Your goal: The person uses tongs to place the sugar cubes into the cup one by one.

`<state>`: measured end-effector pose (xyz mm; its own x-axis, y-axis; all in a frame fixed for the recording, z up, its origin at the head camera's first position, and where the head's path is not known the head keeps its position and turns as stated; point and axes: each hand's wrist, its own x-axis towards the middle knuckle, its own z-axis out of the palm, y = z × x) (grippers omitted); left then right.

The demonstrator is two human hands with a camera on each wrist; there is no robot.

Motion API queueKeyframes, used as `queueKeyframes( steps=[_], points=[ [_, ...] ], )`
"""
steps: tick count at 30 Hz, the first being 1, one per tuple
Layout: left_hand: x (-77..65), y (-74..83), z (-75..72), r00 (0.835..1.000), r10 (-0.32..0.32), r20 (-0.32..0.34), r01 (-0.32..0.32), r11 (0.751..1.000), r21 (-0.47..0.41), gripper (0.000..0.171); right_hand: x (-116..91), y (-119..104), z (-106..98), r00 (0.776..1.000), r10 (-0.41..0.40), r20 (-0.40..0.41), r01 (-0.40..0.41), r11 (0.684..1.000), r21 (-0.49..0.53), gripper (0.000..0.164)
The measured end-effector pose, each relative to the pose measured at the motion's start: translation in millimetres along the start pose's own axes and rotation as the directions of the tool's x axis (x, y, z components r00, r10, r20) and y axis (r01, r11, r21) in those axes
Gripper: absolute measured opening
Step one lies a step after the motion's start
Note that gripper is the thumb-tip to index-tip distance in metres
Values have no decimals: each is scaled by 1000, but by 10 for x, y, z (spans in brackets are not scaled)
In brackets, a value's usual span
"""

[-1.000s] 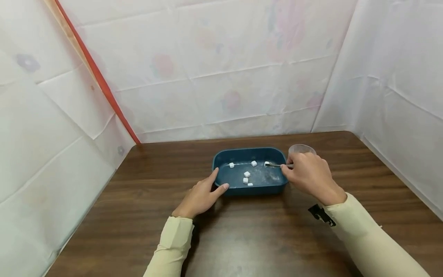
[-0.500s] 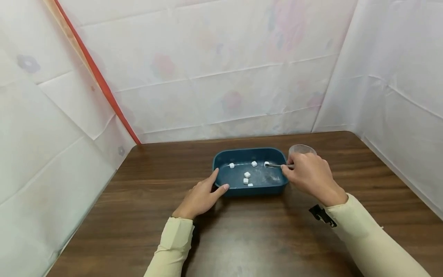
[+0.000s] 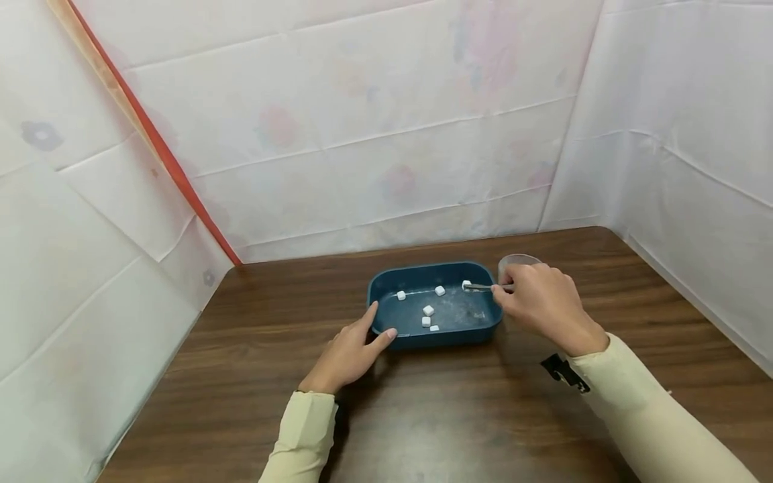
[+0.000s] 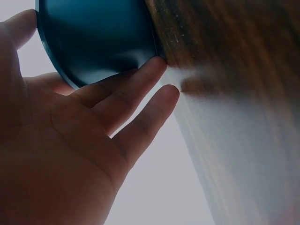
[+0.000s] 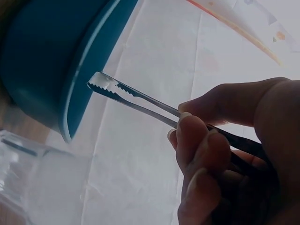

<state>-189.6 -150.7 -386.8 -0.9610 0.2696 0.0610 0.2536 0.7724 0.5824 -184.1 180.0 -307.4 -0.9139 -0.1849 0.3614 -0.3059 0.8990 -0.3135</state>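
Note:
A dark blue rectangular tub [image 3: 435, 342] stands on the table with several white cubes [image 3: 439, 290] on its floor. My left hand [image 3: 345, 352] lies at its near left corner, thumb on the near rim. In the left wrist view, the straight fingers [image 4: 136, 89] reach along the tub's outer wall. At the right end, my right hand [image 3: 543, 302] holds metal tweezers [image 5: 140, 108] between thumb and fingers. Their serrated tips pinch one white cube [image 5: 101, 80], which appears close to rim height inside the tub's right side.
A clear plastic cup [image 3: 516, 260] stands just right of the tub, partly hidden by the right hand. The brown wooden table [image 3: 435, 416] is bordered by white patterned sheeting [image 3: 362, 134] behind and on both sides.
The head view has tilted slightly. Relative to the tub and other cubes, the pinched cube has risen a little with the tweezers. The left hand stays at the corner.

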Motion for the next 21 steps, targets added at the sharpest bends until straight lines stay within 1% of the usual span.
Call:
queueKeyframes(
  steps=[3, 7, 10, 14, 18, 21],
  points=[
    [-11, -4, -17, 1000, -1, -6, 1, 1000, -5, 86, 6, -5, -40, 1000, 7, -7, -7, 1000, -2, 35],
    [-30, -8, -24, 1000, -12, 21, 12, 1000, 4, 87, -19, -18, -92, 999, 34, 16, -34, 999, -6, 36],
    [-26, 12, -41, 1000, -5, 21, 5, 1000, 6, 86, -27, -23, -148, 999, 43, 25, -43, 999, -17, 33],
    [-6, 55, -96, 1000, 16, 0, -16, 1000, -6, 85, -14, -25, -237, 999, 41, -2, -41, 999, -31, 28],
    [10, 54, -111, 1000, 13, 25, -13, 1000, 1, 86, -13, -6, -300, 998, 52, -16, -53, 998, -38, 27],
    [14, 21, -113, 1000, 4, 25, -4, 1000, 10, 86, -11, 4, -301, 998, 53, -22, -53, 998, -29, 27]
  ],
)
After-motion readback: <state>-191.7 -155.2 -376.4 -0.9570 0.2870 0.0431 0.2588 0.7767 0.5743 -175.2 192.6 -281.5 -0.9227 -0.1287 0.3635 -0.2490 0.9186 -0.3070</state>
